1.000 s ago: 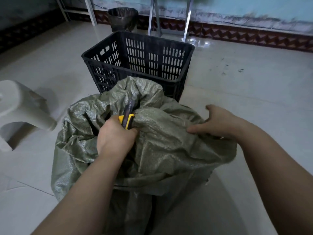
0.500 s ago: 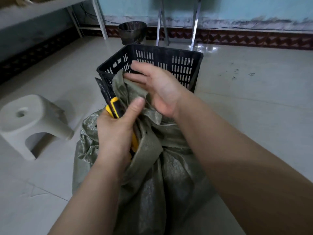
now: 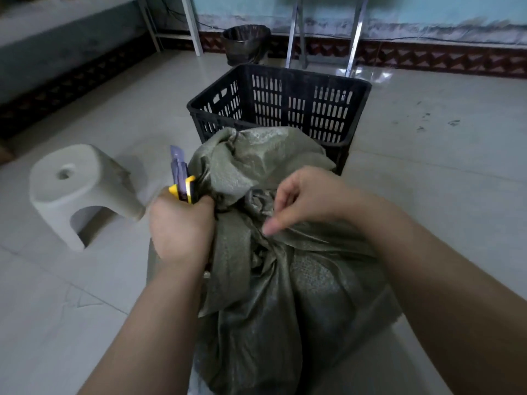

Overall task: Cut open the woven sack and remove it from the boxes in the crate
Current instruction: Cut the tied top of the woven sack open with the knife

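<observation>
Sack (image 3: 279,280): grey-green woven plastic, near centre on the floor, bunched over a bulky load you cannot see. Judged thin, limp, slick; take it by the gathered folds, not the flat panels.
Left hand (image 3: 182,226): fingers clamped on the knife (image 3: 182,181), blade up, just left of the sack's neck.
Right hand (image 3: 305,201): fingers curled together, pinching a top fold.
Crate (image 3: 285,104): black, slotted, just beyond, touching the sack.
</observation>
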